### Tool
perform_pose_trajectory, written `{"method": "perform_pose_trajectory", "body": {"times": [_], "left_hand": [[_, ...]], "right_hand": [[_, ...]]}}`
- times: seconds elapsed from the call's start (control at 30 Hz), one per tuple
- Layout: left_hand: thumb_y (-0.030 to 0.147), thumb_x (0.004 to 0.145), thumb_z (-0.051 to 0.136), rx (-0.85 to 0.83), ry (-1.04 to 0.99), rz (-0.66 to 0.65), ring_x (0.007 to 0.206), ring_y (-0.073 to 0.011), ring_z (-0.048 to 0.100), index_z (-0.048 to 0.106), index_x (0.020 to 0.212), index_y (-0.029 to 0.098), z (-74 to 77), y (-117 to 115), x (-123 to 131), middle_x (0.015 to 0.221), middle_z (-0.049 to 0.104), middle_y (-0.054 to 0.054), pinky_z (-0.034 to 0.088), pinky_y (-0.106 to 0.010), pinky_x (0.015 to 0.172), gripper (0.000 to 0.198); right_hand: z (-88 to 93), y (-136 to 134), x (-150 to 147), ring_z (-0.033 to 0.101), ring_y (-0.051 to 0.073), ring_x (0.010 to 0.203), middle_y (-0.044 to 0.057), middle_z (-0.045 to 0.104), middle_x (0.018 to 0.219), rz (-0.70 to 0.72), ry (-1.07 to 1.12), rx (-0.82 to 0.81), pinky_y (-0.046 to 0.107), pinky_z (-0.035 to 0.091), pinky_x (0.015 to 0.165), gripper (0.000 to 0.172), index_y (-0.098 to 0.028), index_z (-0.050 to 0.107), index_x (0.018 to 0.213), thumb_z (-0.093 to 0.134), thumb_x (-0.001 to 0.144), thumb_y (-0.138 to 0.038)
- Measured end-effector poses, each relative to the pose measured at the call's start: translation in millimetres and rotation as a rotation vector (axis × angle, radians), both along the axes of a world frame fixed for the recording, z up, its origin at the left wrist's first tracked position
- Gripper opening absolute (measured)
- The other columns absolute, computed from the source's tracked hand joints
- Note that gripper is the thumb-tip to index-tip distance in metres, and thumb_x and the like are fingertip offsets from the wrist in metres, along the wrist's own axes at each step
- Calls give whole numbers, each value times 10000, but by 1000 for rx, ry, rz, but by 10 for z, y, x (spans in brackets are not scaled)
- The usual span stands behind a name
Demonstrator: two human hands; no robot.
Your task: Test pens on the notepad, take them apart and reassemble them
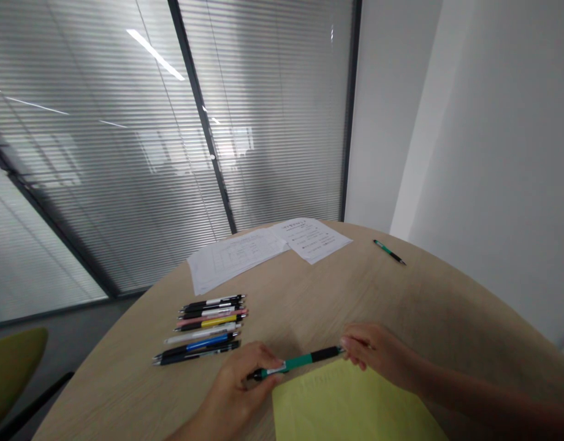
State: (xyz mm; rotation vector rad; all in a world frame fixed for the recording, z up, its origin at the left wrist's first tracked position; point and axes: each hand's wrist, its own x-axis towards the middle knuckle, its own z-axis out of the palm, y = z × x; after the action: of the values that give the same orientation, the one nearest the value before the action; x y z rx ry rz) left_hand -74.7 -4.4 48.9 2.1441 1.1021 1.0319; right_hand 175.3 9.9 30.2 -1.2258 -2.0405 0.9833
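A green pen (299,361) with a black grip is stretched between my two hands, just above the far edge of a yellow sheet (350,404). My left hand (245,386) pinches its clip end between thumb and fingers. At the tip end, the closed fingers of my right hand (374,349) hold the pen's point. Left of my left hand, several pens lie side by side in a column, among them a blue pen (211,342), a yellow pen (217,321) and a white pen (201,333).
Printed papers (245,254) lie at the table's far edge. Another green pen (389,252) rests at the far right of the round wooden table (323,300). A green chair (15,367) stands at the left. Behind are glass panels with blinds and a white wall.
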Motion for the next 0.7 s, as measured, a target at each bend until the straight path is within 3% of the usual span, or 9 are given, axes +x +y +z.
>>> {"method": "perform_pose_trajectory", "body": {"times": [0.17,0.27,0.43,0.57,0.7], "left_hand": [[287,673,619,-79,-86,47,600,-162,580,655,660,217,-57,-13,19,647,645,-22,427,-228,564,80],[289,656,618,-178,-123,92,595,-157,565,637,631,195,-27,-29,42,628,630,-17,420,-229,567,99],[294,630,627,-273,-151,99,611,-165,559,612,608,176,63,-51,65,626,618,-20,415,-238,586,120],[309,632,630,-309,-155,101,608,-163,544,605,609,171,71,-51,57,626,607,-24,407,-240,586,142],[354,623,651,-321,-180,84,604,-158,538,608,599,172,49,-52,58,624,604,-24,404,-239,585,188]], "right_hand": [[-62,31,11,375,65,374,-45,393,431,-47,41,-93,176,312,393,416,-155,501,552,327,815,-427],[-54,59,40,420,83,421,-29,412,436,-44,56,41,200,353,456,474,-151,537,580,252,845,-420],[21,27,78,427,83,478,-3,535,599,-26,47,255,198,374,486,274,-147,567,911,456,771,-354],[83,-41,67,431,81,499,-7,516,582,-31,-11,338,185,356,484,133,-162,556,722,477,754,-264],[101,-65,42,437,81,515,-13,508,571,-33,-63,354,186,343,491,181,-170,526,650,442,783,-258]]}}
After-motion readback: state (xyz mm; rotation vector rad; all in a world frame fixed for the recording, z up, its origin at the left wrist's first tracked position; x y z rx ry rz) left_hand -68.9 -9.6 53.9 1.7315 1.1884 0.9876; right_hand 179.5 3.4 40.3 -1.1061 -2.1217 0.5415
